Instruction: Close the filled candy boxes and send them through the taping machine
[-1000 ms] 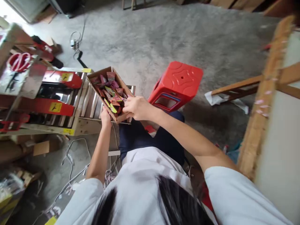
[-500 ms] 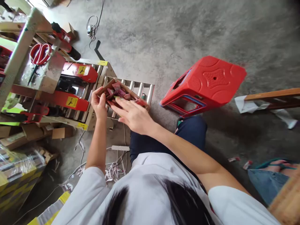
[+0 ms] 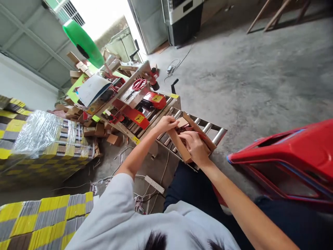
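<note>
An open cardboard box (image 3: 179,145) with small dark red packets inside rests on the roller conveyor (image 3: 220,136). At the box's far left end, my left hand (image 3: 167,124) has its fingers closed on the edge or a flap. My right hand (image 3: 194,145) reaches into the box over the packets, fingers bent and partly hidden; what they hold, if anything, cannot be made out. To the left of the box stands the taping machine (image 3: 140,118) with its red parts, and red-handled scissors (image 3: 139,84) lie on top of it.
A red plastic stool (image 3: 307,152) stands at the right. Wrapped stacks of yellow and grey cartons (image 3: 47,139) fill the left side. A white power strip (image 3: 154,184) and cables lie on the floor below the conveyor. A large green tape roll (image 3: 83,43) sits above the machine.
The view has swung to the left and up. My left hand has shifted along the box's end, and my right hand's fingers, earlier stretched over the packets, are now bent down inside. A box flap now shows raised.
</note>
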`<action>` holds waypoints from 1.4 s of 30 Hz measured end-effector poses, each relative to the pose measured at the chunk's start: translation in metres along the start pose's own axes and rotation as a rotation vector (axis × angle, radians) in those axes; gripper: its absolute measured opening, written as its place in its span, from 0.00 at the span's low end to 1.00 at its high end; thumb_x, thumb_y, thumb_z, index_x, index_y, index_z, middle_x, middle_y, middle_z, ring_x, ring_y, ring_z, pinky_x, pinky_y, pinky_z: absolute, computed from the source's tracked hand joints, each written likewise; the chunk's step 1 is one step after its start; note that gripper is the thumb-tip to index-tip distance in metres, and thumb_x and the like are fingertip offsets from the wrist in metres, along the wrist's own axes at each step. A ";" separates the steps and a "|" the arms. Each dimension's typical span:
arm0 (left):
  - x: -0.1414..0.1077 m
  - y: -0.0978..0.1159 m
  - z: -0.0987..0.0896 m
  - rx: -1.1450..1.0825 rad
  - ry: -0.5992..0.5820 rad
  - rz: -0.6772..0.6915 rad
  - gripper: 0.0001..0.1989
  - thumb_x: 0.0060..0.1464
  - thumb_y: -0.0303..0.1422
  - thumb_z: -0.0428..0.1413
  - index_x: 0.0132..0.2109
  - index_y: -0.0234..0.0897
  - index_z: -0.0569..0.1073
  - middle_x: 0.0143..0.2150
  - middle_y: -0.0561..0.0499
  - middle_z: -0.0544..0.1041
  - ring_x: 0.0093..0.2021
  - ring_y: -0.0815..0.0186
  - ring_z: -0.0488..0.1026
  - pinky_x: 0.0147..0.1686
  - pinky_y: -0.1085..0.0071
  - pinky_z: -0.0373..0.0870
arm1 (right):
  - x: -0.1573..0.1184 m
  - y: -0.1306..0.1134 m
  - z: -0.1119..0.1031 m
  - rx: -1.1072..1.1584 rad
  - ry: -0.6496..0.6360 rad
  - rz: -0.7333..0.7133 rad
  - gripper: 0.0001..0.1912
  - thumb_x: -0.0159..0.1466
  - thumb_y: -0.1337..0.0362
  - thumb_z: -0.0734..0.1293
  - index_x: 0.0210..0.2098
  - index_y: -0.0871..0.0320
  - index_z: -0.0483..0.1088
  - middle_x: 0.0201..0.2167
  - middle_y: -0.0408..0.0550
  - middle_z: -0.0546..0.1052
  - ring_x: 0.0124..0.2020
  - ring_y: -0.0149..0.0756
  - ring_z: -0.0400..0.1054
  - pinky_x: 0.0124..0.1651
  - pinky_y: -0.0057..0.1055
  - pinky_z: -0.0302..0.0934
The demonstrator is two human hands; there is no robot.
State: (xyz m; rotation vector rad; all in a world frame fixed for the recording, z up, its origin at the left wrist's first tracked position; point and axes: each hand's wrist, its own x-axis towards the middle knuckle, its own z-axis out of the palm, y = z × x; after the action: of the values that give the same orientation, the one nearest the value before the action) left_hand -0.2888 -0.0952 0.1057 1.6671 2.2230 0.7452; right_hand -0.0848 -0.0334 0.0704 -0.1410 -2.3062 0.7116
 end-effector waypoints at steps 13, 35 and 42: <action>-0.006 0.029 0.051 0.296 0.252 0.038 0.19 0.66 0.40 0.51 0.59 0.38 0.70 0.63 0.40 0.68 0.65 0.57 0.62 0.65 0.57 0.55 | -0.002 -0.008 -0.063 -0.445 -0.195 0.385 0.27 0.70 0.61 0.58 0.66 0.63 0.62 0.36 0.62 0.79 0.32 0.52 0.75 0.35 0.45 0.69; -0.015 0.017 0.048 -0.031 0.543 0.289 0.14 0.64 0.40 0.51 0.53 0.40 0.66 0.50 0.43 0.71 0.53 0.58 0.68 0.54 0.58 0.68 | 0.008 -0.012 -0.050 -0.339 -0.530 0.538 0.33 0.69 0.67 0.55 0.73 0.56 0.47 0.69 0.65 0.56 0.61 0.61 0.63 0.58 0.59 0.62; -0.009 0.010 0.052 0.065 0.445 0.195 0.25 0.68 0.44 0.41 0.67 0.39 0.57 0.67 0.38 0.62 0.68 0.55 0.57 0.67 0.53 0.53 | 0.015 0.012 -0.060 0.113 -0.656 0.497 0.37 0.71 0.55 0.55 0.74 0.60 0.39 0.73 0.61 0.49 0.72 0.54 0.47 0.70 0.56 0.48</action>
State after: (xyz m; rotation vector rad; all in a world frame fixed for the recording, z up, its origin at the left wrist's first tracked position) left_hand -0.2517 -0.0892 0.0669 1.9231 2.4077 1.2087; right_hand -0.0573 0.0080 0.1089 -0.5038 -2.8736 1.2882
